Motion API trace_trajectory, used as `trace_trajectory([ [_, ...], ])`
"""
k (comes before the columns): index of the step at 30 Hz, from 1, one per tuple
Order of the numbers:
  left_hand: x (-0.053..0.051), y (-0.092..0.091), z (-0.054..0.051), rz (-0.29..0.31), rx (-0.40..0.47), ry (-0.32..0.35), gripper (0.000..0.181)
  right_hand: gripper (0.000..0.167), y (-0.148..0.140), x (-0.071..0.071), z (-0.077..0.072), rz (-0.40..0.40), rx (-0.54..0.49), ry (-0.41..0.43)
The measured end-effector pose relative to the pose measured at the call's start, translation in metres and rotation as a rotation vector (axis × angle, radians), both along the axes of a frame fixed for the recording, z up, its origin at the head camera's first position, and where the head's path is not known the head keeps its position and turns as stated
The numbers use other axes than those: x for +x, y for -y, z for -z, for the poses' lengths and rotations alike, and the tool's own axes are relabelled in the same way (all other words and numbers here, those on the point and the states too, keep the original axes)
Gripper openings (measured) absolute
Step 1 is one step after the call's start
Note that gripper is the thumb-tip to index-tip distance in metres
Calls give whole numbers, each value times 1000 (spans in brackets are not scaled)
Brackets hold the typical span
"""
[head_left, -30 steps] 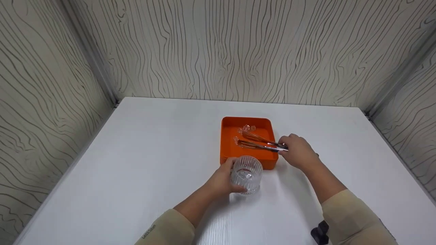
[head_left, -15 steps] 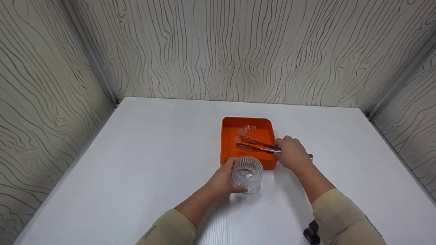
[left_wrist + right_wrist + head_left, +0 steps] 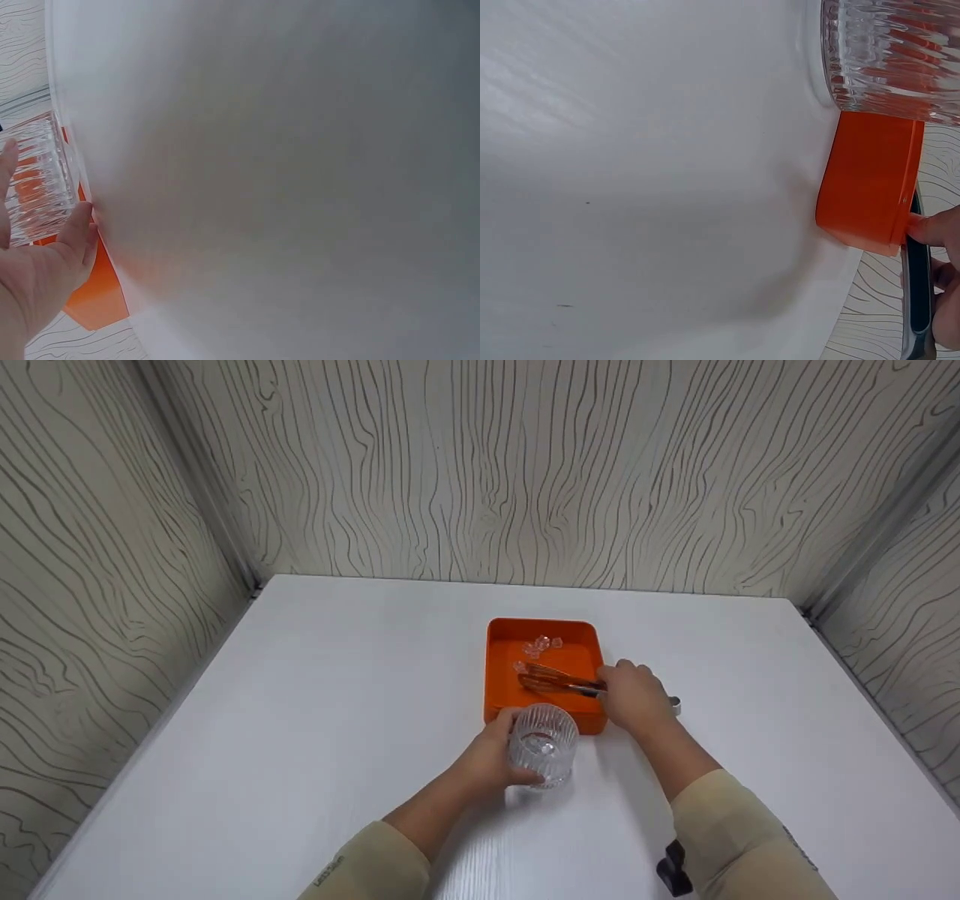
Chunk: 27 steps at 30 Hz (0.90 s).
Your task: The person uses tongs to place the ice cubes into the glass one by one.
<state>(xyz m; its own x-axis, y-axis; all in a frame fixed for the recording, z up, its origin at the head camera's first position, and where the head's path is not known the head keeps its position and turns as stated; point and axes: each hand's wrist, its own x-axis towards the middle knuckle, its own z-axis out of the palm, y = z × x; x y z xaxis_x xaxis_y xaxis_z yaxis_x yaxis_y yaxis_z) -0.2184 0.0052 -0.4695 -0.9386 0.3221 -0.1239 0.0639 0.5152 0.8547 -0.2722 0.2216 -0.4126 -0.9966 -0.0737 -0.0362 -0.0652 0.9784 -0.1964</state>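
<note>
Gripping tongs: the right hand [image 3: 634, 697] pinches the tongs [image 3: 581, 688], thumb against fingers, above the tray's right side. A loose or lopsided squeeze could twist the arms out of line.
Tong heads: low inside the orange tray [image 3: 592, 724], slightly apart. Whether they touch its floor, I can't tell.
Lone clear piece: this one [image 3: 520, 667] lies in the tray at the head tips, touching or just beside; I can't tell which. Caught only by its edge, it could shoot off toward the left wall.
Clustered clear pieces: these [image 3: 542, 643] sit farther back in the tray, apart from the tongs. They look slick, so a careless sweep would probably scatter them.
Tray footing: it rests on the white table [image 3: 337, 675]. Sideways pressure from the tongs might slide it, as no hand clearly steadies it.
Ribbed glass: the glass [image 3: 551, 746] appears upright, just in front of the tray. Something clear shows inside, too indistinct to name. If the tray were dragged forward, it could knock the glass.
Left hand: the left hand [image 3: 487, 756] curls round the glass, thumb and fingers spread on opposite sides. Smooth walls might slip if that hold slackens.
Black object: this [image 3: 673, 868] shows beside the right sleeve [image 3: 750, 840]; if loose, the arm could bump it.
</note>
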Motion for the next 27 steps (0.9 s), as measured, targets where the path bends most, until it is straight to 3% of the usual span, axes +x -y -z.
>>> trace_trajectory([
  [19,0,0,0,1,-5,-6,81,10,0,0,-1,-12,16,-11],
  [27,-1,0,2,8,-9,-15,81,10,-2,1,-4,5,-22,8],
])
